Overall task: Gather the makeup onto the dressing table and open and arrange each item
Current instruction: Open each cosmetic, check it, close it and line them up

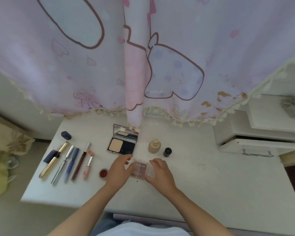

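From the head camera, both hands meet over a small clear-lidded eyeshadow palette (140, 169) lying near the middle of the white counter (211, 181), just near of the open powder compact (122, 143). The left hand (120, 167) presses its fingers against the palette's left edge, while the right hand (157, 169) curls over the right edge and near corner; each grip is closed on the palette, seemingly one side steadying the base so the other can lift the lid, though whether the lid is parting yet is too blurred to tell. To the left, long items lie in a loose row, roughly parallel: a gold tube (55, 159), a silver wand (62, 165), a blue tube (71, 164), a dark red lip gloss (80, 161) and a pink lipstick (88, 165), with a dark cap (66, 135) standing farther back. That spacing keeps each piece apart and easy to see. A small pot of red colour (103, 173) sits open just left of the left wrist. The compact stands with its mirror tilted up against the hanging curtain (143, 57), its pan showing. Right of it, a beige foundation bottle (154, 146) stands upright with its dark round cap (167, 152) set just beside it, so it reads as already opened. The palette looks to be among the last pieces still to open, and it sits in the gap between the pot and the bottle.
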Demonstrator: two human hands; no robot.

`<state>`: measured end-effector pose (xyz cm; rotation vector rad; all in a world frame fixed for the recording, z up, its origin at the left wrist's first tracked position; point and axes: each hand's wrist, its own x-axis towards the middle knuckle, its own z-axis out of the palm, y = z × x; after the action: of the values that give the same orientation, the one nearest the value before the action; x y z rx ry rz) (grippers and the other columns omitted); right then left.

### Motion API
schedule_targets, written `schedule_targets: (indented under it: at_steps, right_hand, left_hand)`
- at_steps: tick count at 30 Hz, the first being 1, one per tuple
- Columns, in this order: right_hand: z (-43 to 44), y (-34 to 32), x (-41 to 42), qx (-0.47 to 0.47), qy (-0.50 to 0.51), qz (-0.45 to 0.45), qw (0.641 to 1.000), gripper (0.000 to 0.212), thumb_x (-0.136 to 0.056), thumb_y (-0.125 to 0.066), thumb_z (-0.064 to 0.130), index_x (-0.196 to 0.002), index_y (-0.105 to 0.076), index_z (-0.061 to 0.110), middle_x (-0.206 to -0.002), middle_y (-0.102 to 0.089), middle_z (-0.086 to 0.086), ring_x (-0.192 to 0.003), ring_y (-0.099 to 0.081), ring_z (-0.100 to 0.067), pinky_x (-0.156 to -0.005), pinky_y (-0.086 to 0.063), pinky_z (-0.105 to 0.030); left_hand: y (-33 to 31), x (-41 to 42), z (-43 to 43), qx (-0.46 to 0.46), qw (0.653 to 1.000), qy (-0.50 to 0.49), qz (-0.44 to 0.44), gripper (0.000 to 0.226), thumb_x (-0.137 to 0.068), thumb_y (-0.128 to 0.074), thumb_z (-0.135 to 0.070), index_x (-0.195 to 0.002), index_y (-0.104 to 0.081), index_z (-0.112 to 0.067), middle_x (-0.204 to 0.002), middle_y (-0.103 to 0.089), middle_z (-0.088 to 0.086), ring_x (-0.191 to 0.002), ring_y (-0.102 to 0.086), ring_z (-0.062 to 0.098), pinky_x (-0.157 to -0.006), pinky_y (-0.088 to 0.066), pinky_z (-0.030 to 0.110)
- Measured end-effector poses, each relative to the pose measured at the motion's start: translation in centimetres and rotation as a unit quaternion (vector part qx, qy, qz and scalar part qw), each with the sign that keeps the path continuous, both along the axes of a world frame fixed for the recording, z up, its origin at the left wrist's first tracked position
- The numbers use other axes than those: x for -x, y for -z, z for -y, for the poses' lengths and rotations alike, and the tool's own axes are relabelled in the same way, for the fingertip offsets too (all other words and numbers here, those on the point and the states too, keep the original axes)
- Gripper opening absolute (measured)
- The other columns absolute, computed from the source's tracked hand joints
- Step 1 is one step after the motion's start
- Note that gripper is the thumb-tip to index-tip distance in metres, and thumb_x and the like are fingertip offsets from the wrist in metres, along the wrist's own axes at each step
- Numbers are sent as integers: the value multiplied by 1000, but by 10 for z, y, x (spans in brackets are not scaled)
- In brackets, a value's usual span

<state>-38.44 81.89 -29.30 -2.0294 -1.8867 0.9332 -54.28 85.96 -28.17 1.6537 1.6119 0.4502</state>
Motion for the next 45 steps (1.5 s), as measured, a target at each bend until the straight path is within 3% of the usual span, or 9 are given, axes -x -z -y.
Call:
schedule_targets:
  at_steps: [4,8,14,19,24,32,36,42,45]
  right_hand:
    - [-14,9,25,49,-85,74,992,73,-83,-60,35,-143,-24,14,-152,-23,-3,-138,-23,-23,-111,-24,-31]
    - [-14,10,32,10,-83,109,990,58,-85,-54,26,-138,-33,15,-141,-40,-3,-126,-36,-23,-101,-34,-30]
    - [-3,-21,29,6,39,-48,998,58,-76,-68,27,-129,-47,15,-122,-54,-3,-116,-46,-22,-84,-35,-20]
    - [7,-74,11,35,75,-194,977,53,-74,-74,19,-123,-53,17,-112,-55,7,-105,-51,-8,-73,-37,-8]
    - [18,-99,5,13,118,-263,958,37,-74,-74,16,-108,-60,20,-108,-62,2,-104,-57,-12,-82,-44,-20]
    - [38,-115,-10,-11,176,-336,925,24,-75,-72,10,-89,-59,24,-92,-62,5,-89,-57,-10,-72,-46,-15]
    - [45,-114,-20,0,197,-366,909,19,-75,-71,6,-81,-64,22,-92,-64,-3,-83,-59,-15,-69,-46,-18]
    - [47,-112,-34,30,194,-376,905,15,-76,-71,7,-91,-70,9,-88,-66,-5,-77,-61,-12,-72,-46,-18]
    - [44,-109,-39,44,195,-375,905,23,-78,-70,11,-99,-69,3,-95,-68,-8,-86,-61,-16,-89,-47,-29]
  left_hand:
    - [-5,18,11,-3,999,-41,7,30,-90,-52,-11,-119,-55,-9,-114,-57,2,-89,-51,11,-73,-39,13]
    - [-10,33,17,-3,997,-65,30,29,-89,-52,-9,-118,-55,-8,-116,-58,8,-88,-52,13,-78,-38,20]
    - [-24,44,23,-10,998,-46,53,35,-87,-57,-14,-122,-53,-12,-117,-57,6,-89,-51,11,-79,-40,21]
    - [-46,28,27,-8,991,106,86,75,-73,-74,-30,-136,-34,-25,-127,-41,-12,-107,-46,4,-88,-38,16]
    - [-59,0,40,-93,983,101,122,89,-64,-80,-35,-137,-32,-23,-128,-44,-8,-115,-43,8,-97,-39,24]
    - [-68,-39,73,-215,958,16,192,68,-61,-83,-25,-108,-37,-41,-105,-41,-29,-94,-46,-9,-82,-33,-3]
    - [-63,-48,80,-197,962,14,189,68,-62,-83,-19,-121,-48,-25,-108,-54,-16,-96,-53,-4,-83,-34,-4]
    - [-61,-53,89,-175,960,5,220,68,-62,-83,-21,-116,-46,-36,-112,-55,-21,-101,-53,-13,-88,-41,4]
    - [-62,-53,95,-163,956,-3,244,63,-58,-75,-38,-112,-43,-45,-115,-52,-27,-103,-54,-13,-90,-42,6]
